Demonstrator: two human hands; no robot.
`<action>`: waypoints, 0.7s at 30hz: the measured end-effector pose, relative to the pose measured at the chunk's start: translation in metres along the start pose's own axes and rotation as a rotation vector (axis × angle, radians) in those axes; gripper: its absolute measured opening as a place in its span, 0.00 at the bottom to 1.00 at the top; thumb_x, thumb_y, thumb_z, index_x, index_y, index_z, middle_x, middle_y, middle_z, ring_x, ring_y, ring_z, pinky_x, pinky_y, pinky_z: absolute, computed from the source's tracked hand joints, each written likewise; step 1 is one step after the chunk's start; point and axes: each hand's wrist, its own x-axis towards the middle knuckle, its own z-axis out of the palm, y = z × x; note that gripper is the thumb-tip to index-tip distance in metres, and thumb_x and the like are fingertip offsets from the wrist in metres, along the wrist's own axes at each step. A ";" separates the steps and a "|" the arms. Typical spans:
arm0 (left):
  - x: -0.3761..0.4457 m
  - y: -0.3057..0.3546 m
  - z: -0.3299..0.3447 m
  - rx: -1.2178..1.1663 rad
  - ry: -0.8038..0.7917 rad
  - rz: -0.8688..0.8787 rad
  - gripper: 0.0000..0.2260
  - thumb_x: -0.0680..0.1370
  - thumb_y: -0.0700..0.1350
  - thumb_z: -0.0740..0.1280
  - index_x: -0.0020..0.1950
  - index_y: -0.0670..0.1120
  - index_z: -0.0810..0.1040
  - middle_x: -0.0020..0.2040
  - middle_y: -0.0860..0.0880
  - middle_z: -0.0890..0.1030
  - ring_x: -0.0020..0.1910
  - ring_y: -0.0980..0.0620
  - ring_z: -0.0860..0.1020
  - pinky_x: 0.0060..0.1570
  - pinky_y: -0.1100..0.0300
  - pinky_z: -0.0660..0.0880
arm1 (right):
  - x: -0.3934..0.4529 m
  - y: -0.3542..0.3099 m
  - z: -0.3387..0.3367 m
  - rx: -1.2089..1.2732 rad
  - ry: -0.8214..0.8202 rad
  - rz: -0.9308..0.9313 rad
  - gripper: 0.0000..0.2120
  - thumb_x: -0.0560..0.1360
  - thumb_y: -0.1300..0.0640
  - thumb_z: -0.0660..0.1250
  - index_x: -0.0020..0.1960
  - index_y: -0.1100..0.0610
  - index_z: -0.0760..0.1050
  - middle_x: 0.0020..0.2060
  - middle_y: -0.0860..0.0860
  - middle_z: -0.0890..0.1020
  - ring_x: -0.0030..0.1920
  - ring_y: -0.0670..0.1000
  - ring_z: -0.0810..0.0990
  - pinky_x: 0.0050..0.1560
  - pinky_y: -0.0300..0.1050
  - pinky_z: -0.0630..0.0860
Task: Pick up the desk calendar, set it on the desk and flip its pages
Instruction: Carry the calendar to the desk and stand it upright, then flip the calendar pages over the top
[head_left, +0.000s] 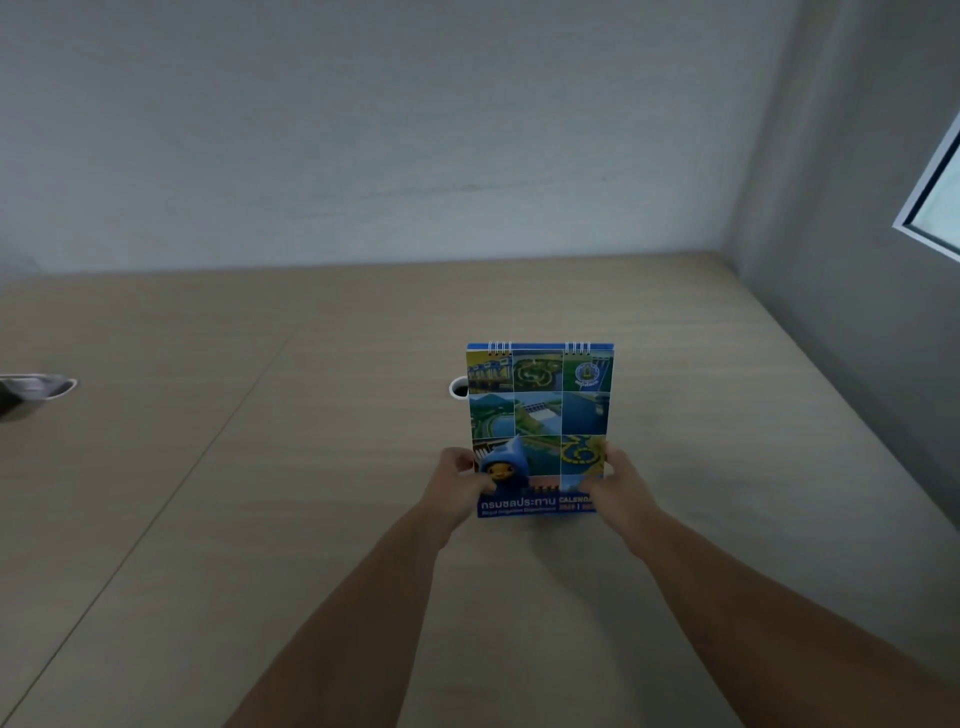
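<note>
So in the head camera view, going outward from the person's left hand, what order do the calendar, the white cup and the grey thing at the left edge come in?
1. The desk calendar: gripped by the left hand at its lower left edge.
2. The white cup: just beyond, peeking out behind the calendar's left side.
3. The grey object: far off at the desk's left edge.

A grid of green, blue and yellow aerial photographs above a blue band with white lettering is shown on the desk calendar (540, 415), bound by white wire at 12 o'clock, against the pale beige wood-grain desk (311, 467).
</note>
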 end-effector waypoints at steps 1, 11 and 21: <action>0.001 0.000 0.000 0.015 0.003 0.000 0.18 0.70 0.35 0.69 0.56 0.44 0.68 0.58 0.43 0.71 0.47 0.51 0.72 0.35 0.60 0.69 | -0.001 0.000 0.000 0.010 0.009 0.010 0.18 0.68 0.69 0.70 0.43 0.44 0.76 0.39 0.43 0.80 0.39 0.44 0.78 0.36 0.41 0.74; 0.001 -0.005 0.004 0.046 0.042 0.026 0.21 0.69 0.38 0.69 0.58 0.47 0.65 0.59 0.47 0.69 0.44 0.55 0.71 0.36 0.59 0.69 | -0.013 -0.008 0.004 0.029 0.014 -0.019 0.18 0.67 0.70 0.66 0.37 0.46 0.75 0.36 0.48 0.81 0.42 0.55 0.78 0.41 0.51 0.78; -0.021 0.006 -0.008 0.296 0.083 0.152 0.11 0.70 0.41 0.68 0.47 0.46 0.68 0.41 0.47 0.73 0.37 0.50 0.71 0.36 0.55 0.70 | -0.019 -0.017 -0.010 0.139 0.181 0.113 0.12 0.71 0.61 0.65 0.40 0.51 0.62 0.33 0.52 0.69 0.29 0.50 0.68 0.24 0.42 0.70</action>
